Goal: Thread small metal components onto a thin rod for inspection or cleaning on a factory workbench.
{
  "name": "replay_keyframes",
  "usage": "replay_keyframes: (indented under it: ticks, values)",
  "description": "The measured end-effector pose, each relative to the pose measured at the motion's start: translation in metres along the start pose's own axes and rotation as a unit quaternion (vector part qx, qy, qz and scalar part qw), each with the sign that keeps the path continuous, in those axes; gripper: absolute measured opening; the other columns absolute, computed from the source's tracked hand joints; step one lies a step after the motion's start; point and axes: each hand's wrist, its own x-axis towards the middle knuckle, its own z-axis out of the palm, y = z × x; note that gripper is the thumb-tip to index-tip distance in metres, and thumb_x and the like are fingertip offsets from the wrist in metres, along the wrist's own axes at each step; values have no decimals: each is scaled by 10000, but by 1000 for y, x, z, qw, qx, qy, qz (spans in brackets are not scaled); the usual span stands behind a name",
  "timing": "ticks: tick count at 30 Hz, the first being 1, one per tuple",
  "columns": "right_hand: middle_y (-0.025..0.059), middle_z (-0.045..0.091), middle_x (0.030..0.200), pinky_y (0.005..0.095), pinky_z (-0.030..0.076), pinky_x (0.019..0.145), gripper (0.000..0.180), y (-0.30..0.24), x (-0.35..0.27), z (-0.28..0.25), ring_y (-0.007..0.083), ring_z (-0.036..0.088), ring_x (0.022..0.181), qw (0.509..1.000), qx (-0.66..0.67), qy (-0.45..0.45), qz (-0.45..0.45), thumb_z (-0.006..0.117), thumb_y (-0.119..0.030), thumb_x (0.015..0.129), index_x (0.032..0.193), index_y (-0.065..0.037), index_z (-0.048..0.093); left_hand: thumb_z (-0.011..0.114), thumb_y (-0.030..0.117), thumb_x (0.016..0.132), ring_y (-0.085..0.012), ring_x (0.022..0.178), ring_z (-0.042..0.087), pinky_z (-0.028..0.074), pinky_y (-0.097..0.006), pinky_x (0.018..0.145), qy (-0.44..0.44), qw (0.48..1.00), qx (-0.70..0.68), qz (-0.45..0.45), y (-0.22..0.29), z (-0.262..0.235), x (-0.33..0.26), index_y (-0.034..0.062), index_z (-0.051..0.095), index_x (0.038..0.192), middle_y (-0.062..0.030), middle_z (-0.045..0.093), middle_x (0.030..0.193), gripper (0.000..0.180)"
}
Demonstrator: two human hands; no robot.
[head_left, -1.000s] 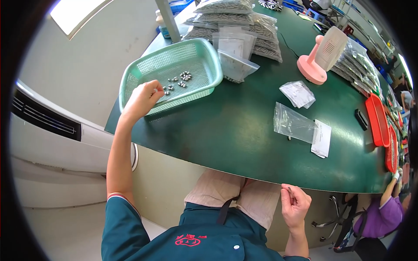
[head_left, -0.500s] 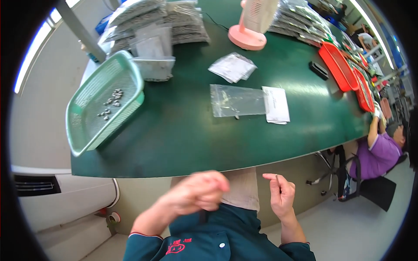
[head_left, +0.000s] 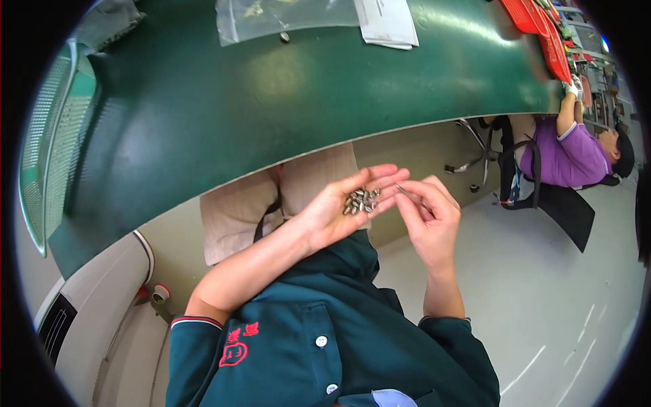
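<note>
My left hand [head_left: 332, 210] is turned palm up, its fingers stretched out. A small heap of shiny metal parts [head_left: 358, 201], short and rounded, rests on the palm and finger bases. Close beside those fingertips, my right hand [head_left: 434, 214] is closed in a pinch on a slim metal tool [head_left: 405, 192]. Its tip points at the left fingers; its exact kind is too small to make out. Both hands are in front of my body, below the table edge. One more small metal part [head_left: 285, 37] lies on the green table beside a clear plastic bag [head_left: 291, 17].
White paper slips [head_left: 388, 24] lie against the bag on the green table [head_left: 271, 88]. A light green mesh basket [head_left: 51, 142] stands at the left, red baskets [head_left: 553, 51] at the far right. A person in purple [head_left: 569, 152] sits on the right by a black chair [head_left: 553, 210].
My view has tilted down and shifted, so the table's back has left the picture. The left hand, blurred and curled before, is now opened palm up with metal parts showing. The hands are closer together.
</note>
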Motion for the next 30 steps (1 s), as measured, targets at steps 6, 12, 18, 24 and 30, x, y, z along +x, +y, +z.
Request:
replay_keyframes:
  ticks: [6,12,18,24,30]
  values:
    - [44,524,730,228,486,542,167,7,-2,11,132,579,674,999,1,-35,9,647,88,676,821,12,616,368,238,928,-228,1194,394,356,-334,984,-2,1000,17,8,-5,-5,-3,-25,351,1252,-158,358,1325,417]
    - [43,525,731,253,489,543,164,14,-5,17,151,579,654,997,-50,-49,-13,652,77,662,803,-4,626,341,235,935,-224,1202,386,352,-327,985,-11,1000,8,14,-8,-9,-6,-35,338,1256,-166,351,1328,419]
    - [44,519,734,230,475,536,161,17,-5,18,130,569,645,999,-2,-30,-26,630,91,679,814,3,624,262,209,959,-210,1160,427,379,-313,963,-8,1000,21,12,-7,-7,-6,-12,395,1226,-147,410,1282,371]
    - [8,493,729,172,266,402,156,23,-9,4,21,452,570,1000,9,3,4,620,91,704,837,10,621,463,209,906,-60,683,538,397,-181,581,99,966,238,10,-7,-10,-7,55,544,1026,-43,606,879,211]
    - [8,497,726,176,273,400,165,21,-12,5,25,454,560,999,-16,-32,-8,638,81,696,839,-2,630,519,152,881,-32,490,346,260,-183,444,49,974,218,-22,-15,-22,-2,60,548,935,-11,543,711,110]
